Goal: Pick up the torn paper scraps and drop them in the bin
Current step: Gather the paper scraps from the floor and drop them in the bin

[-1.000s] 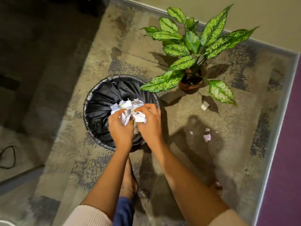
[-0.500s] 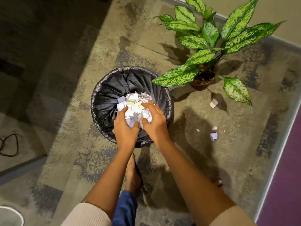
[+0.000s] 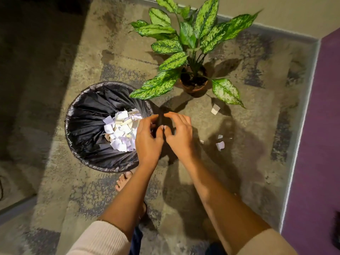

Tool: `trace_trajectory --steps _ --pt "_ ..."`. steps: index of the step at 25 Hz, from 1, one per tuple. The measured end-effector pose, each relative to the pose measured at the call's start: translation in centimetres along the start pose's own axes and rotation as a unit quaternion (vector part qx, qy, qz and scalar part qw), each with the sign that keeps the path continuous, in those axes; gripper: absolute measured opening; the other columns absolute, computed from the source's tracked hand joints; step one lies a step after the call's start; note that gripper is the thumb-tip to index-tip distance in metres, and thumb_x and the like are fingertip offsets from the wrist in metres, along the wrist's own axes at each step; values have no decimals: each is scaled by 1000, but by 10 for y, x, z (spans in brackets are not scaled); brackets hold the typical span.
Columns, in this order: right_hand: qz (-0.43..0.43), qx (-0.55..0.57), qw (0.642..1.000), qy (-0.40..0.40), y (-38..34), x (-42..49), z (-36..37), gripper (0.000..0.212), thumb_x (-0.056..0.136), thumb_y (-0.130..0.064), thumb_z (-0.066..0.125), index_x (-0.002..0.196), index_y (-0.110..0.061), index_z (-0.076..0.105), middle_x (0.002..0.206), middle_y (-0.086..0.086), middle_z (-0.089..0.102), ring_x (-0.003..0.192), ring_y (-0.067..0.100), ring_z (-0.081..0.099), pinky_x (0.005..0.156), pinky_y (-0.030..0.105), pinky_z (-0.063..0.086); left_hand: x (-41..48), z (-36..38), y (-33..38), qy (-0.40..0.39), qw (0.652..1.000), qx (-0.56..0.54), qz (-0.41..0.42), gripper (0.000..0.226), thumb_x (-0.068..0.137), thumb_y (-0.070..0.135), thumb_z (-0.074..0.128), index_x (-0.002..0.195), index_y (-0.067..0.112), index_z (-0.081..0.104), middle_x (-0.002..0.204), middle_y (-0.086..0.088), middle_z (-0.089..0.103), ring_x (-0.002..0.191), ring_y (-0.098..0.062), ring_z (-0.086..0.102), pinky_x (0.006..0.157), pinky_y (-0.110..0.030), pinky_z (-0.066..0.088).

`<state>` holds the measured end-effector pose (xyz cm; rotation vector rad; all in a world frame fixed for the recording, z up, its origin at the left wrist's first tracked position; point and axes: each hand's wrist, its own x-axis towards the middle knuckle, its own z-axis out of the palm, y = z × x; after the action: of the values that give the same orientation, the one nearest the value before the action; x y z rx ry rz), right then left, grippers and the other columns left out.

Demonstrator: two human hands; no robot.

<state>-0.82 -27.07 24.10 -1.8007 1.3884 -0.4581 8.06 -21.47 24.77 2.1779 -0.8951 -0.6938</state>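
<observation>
A round bin (image 3: 77,115) lined with a black bag stands on the carpet at centre left. A heap of white torn paper scraps (image 3: 121,131) lies inside it. My left hand (image 3: 148,138) hovers over the bin's right rim, fingers apart, holding nothing. My right hand (image 3: 179,133) is beside it, just right of the bin, fingers spread and empty. More scraps lie on the carpet to the right: one square piece (image 3: 215,109) under a leaf, and a few small pieces (image 3: 220,145) further down.
A potted plant (image 3: 193,83) with broad speckled leaves stands behind my hands; one leaf overhangs the bin's far rim. A wall and skirting run along the back and right, with a purple surface (image 3: 320,144) at right. My bare foot (image 3: 123,181) is by the bin.
Both hands were clutching a bundle of scraps over the bin. The bundle has dropped into the bin, and my hands have opened and drawn back to the right.
</observation>
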Motion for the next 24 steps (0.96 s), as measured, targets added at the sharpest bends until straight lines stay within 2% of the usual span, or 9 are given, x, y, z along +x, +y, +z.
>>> trace_trajectory --steps 2,5,8,10,14,17,20,24 --pt "10 -14 1000 23 29 -1 -21 37 77 -9 63 113 -20 62 114 -3 64 112 16 48 93 21 38 -7 27 13 -27 999 0 27 29 88 19 63 116 26 60 104 6 61 84 -10 60 74 -34 52" --pt "48 -25 997 47 86 -9 -48 34 78 -12 65 111 -22 63 113 -2 64 109 17 48 87 13 32 -21 80 21 -78 995 35 50 25 88 22 65 112 26 61 102 9 61 80 -8 59 71 -34 53" --pt "107 -42 992 58 157 -19 -64 30 80 -13 67 109 -20 66 110 5 64 106 25 53 89 29 41 -30 139 9 -149 983 101 42 20 89 27 66 109 28 63 105 9 63 80 -9 62 71 -34 53" --pt "161 -65 984 39 215 -25 -69 32 80 -14 69 112 -19 66 112 9 62 108 29 53 91 37 45 -33 181 -11 -197 970 135 38 19 89 26 68 107 28 64 105 8 64 79 -11 62 71 -34 53" --pt "206 -97 973 -22 314 -33 -71 42 79 -20 72 119 -15 62 121 12 60 119 33 49 97 28 31 -27 250 -57 -280 937 208 29 32 86 23 70 117 22 62 116 -3 60 95 -25 65 80 -40 54" --pt "221 -158 959 -80 362 -33 -65 65 75 -35 76 131 -14 51 134 14 49 127 33 41 105 34 22 -18 287 -85 -288 923 255 8 41 84 22 71 123 20 58 122 -7 56 103 -31 63 86 -41 53" --pt "221 -191 951 -105 388 -29 -57 91 66 -38 82 142 -19 37 147 14 33 133 34 31 107 34 18 -16 310 -102 -285 919 271 11 40 84 23 68 122 15 56 120 -12 55 103 -35 61 85 -42 51" --pt "204 -225 947 -101 394 -20 -43 88 73 -37 77 146 -31 29 158 12 11 142 36 15 114 40 21 -15 323 -115 -256 922 287 55 27 85 20 64 110 13 56 111 -12 58 95 -37 60 69 -38 43"
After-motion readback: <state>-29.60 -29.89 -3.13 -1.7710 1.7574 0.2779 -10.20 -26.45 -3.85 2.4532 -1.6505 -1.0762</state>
